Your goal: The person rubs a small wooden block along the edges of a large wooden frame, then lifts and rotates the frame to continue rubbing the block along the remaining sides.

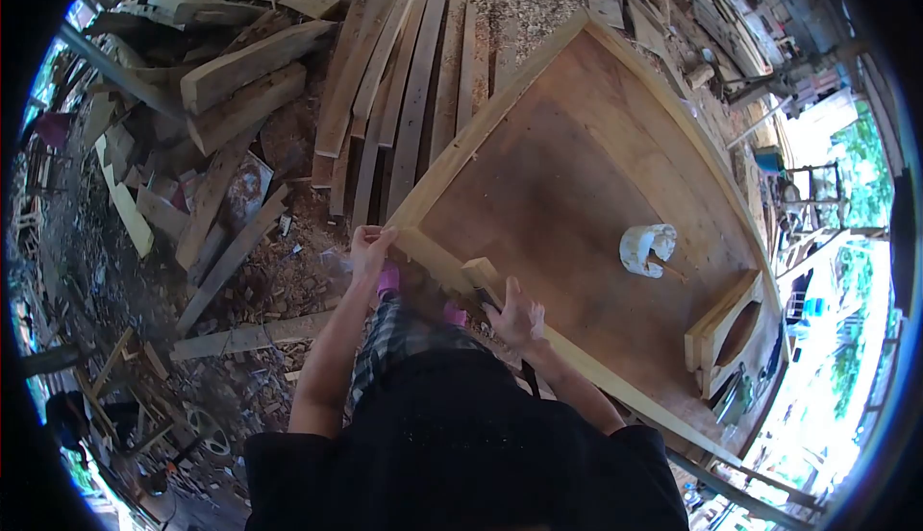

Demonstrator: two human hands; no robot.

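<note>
A large plywood panel (567,185) with a pale wooden frame strip (500,108) along its edges lies in front of me. My left hand (369,247) grips the near corner of the frame. My right hand (517,318) rests on the near frame rail beside a short wooden block (481,271), with a dark tool partly hidden under the palm. My dark shirt and checked shorts fill the bottom of the view.
A white plastic container (646,247) with a stick sits on the panel. A small wooden frame piece (721,324) lies at the panel's right end. Stacked planks (404,98) and thick beams (245,84) lie to the left on sawdust-covered ground.
</note>
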